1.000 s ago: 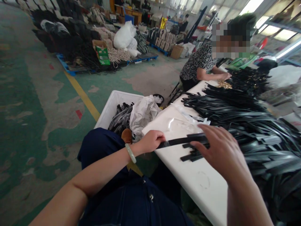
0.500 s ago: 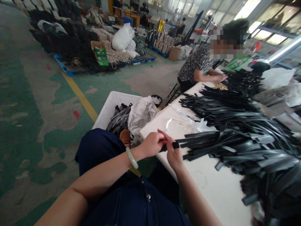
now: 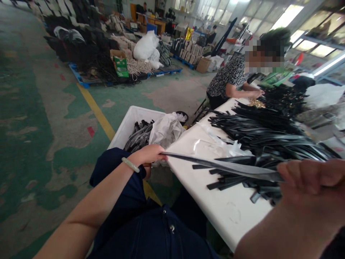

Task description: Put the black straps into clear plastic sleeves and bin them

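Observation:
A long black strap (image 3: 215, 164) is stretched taut across the near corner of the white table (image 3: 205, 194). My left hand (image 3: 150, 154), with a pale bangle on the wrist, pinches its left end just off the table edge. At the right, my right hand (image 3: 309, 178) is closed in a fist around the strap's other stretch, close to the camera. Beneath and behind the strap lie many more black straps (image 3: 269, 138) in loose heaps on the table. What of the strap lies inside the right fist is hidden.
A white bin (image 3: 126, 120) of dark straps stands on the floor by my knee, a crumpled white bag (image 3: 167, 129) at its side. Across the table, a co-worker (image 3: 229, 79) bends over small gold-coloured pieces (image 3: 256, 103). Loaded pallets (image 3: 88, 83) stand farther back.
My hands were together at the table edge; now they are far apart with the strap drawn out between them. My right hand moved far right, my left hand somewhat left.

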The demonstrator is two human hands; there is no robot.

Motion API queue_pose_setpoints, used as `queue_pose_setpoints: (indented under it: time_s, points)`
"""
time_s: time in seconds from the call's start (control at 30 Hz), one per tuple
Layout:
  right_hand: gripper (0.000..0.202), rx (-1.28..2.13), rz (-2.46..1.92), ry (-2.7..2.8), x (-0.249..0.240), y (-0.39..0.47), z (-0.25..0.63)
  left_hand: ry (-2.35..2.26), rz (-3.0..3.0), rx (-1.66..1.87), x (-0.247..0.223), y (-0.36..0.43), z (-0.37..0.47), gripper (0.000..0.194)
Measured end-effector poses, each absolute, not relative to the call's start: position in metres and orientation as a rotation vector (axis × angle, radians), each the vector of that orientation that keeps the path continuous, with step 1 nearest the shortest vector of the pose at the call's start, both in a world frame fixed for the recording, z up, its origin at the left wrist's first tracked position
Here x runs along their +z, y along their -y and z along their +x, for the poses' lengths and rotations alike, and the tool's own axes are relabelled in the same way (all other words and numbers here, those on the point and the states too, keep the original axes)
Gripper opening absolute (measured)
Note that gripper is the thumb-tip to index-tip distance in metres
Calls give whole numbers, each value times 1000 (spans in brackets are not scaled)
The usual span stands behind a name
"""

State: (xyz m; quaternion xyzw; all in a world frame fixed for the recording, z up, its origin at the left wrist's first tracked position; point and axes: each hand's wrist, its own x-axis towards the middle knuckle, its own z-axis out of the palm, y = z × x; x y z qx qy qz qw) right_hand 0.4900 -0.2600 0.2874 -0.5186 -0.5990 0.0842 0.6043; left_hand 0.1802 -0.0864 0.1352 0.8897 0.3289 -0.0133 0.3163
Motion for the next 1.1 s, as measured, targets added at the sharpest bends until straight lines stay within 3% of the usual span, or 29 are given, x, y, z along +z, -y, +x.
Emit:
queue_pose_setpoints:
  time_s: [0.1,0.27,0.4,0.6,0.87,0.97,1.1]
  points:
    - [30,144,-1516,1587,269,253,443,-1230,2723,262,142,96,185,23]
    - [44,524,-1901,1998,201,208,352,-1023,2930,447,157,130,207,10]
    - [38,764,-1907,2008,177,200,357,-954,2959,406,151,129,188,7]
    - [40,761,-1821,1963,184,212,388,-1029,2789,206,138,106,151,10]
    - [37,835,-1645,1961,174,203,339,-873,2690,248,153,142,177,12]
    - [33,693,-1553,1935,178,184,335,-1095,2725,263,167,120,147,11]
    - [37,201,-1431,1730,183,131,349,-1867,2559,352,177,74,61,17]
